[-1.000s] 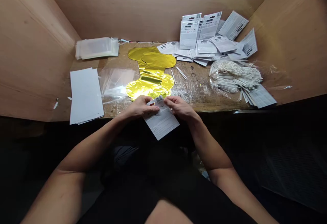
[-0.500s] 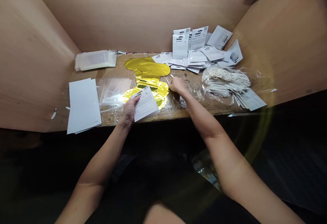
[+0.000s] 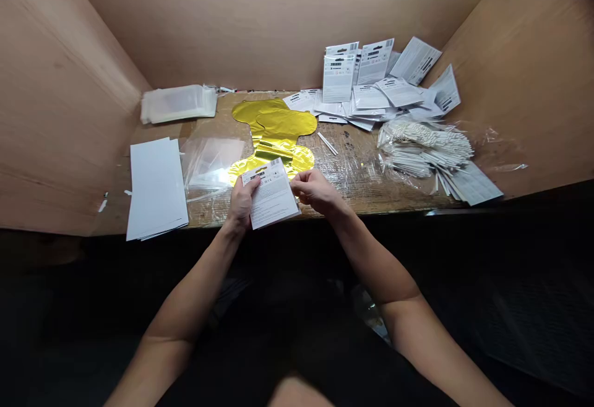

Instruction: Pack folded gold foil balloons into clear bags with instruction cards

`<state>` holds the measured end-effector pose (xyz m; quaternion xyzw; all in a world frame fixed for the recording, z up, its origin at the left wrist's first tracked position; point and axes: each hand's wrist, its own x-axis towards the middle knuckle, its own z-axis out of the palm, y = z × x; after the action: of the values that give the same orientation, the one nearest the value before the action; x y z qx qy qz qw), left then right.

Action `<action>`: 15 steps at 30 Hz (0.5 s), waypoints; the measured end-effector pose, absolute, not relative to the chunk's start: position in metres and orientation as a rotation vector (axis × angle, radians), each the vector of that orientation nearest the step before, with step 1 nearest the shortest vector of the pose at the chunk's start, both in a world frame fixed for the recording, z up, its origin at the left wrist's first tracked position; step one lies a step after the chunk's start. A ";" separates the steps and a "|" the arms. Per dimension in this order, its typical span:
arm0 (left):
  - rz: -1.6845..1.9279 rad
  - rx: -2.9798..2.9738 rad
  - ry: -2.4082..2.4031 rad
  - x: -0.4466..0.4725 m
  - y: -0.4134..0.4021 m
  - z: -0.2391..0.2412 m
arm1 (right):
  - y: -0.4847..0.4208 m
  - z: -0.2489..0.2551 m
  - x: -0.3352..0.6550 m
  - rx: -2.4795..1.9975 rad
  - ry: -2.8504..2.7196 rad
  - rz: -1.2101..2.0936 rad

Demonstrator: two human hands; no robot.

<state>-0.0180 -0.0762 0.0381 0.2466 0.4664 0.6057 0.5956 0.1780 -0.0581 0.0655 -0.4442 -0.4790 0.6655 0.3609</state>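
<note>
My left hand [image 3: 242,201] is closed on a white printed card [image 3: 271,195] with a hang hole and barcode, thumb on its face. The card is tilted over the table's front edge. At its right edge is my right hand [image 3: 315,190], fingers pinched together; what they hold, if anything, is hidden. Just behind the card lie shiny gold foil balloons [image 3: 283,124], flat and overlapping, partly covered by it. Two thin white sticks [image 3: 327,143] rest on the table to the right of the foil.
At the back right, several packed cards [image 3: 338,79] are piled. Before them sits a plastic bag of white sticks [image 3: 422,147]. White sheets [image 3: 155,187], loose clear bags [image 3: 216,162] and a stack of clear sleeves [image 3: 179,104] occupy the left. Wooden panels [image 3: 241,23] enclose the table.
My right hand has drawn back from the white sticks toward the card's right edge, leaving two sticks lying on the table. My left hand still holds the card. The view has shifted slightly.
</note>
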 end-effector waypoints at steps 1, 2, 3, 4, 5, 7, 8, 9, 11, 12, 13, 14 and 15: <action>1.394 0.603 1.077 -0.016 -0.078 0.037 | -0.059 0.062 0.178 -1.170 -1.225 1.673; 1.387 0.633 1.076 -0.014 -0.081 0.036 | -0.062 0.058 0.179 -1.191 -1.199 1.639; 1.386 0.665 1.081 -0.012 -0.084 0.034 | -0.065 0.054 0.180 -1.199 -1.160 1.634; 1.394 0.698 1.093 -0.009 -0.088 0.031 | -0.070 0.050 0.181 -1.196 -1.119 1.666; 1.409 0.735 1.110 -0.006 -0.093 0.027 | -0.077 0.045 0.182 -1.190 -1.081 1.717; 1.431 0.848 1.146 -0.002 -0.100 0.021 | -0.093 0.035 0.184 -1.176 -1.085 1.808; 1.411 0.936 1.164 -0.002 -0.102 0.019 | -0.102 0.031 0.185 -1.175 -1.133 1.802; 1.354 1.040 1.175 -0.004 -0.100 0.019 | -0.109 0.027 0.187 -1.181 -1.193 1.758; 1.123 1.240 1.208 -0.019 -0.085 0.025 | -0.122 0.021 0.192 -1.192 -1.269 1.616; 1.012 1.298 1.261 -0.032 -0.073 0.031 | -0.127 0.019 0.195 -1.197 -1.271 1.563; 0.935 1.318 1.317 -0.049 -0.058 0.039 | -0.131 0.018 0.198 -1.203 -1.248 1.527; 0.955 1.286 1.439 -0.067 -0.042 0.048 | -0.134 0.017 0.201 -1.205 -1.214 1.515; 1.132 1.200 1.551 -0.086 -0.027 0.057 | -0.136 0.017 0.204 -1.204 -1.180 1.517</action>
<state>-0.0859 -0.0269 0.0575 0.4798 0.6201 0.4527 0.4246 0.2038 -0.1361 0.0174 -0.4811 -0.4716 0.6059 0.4231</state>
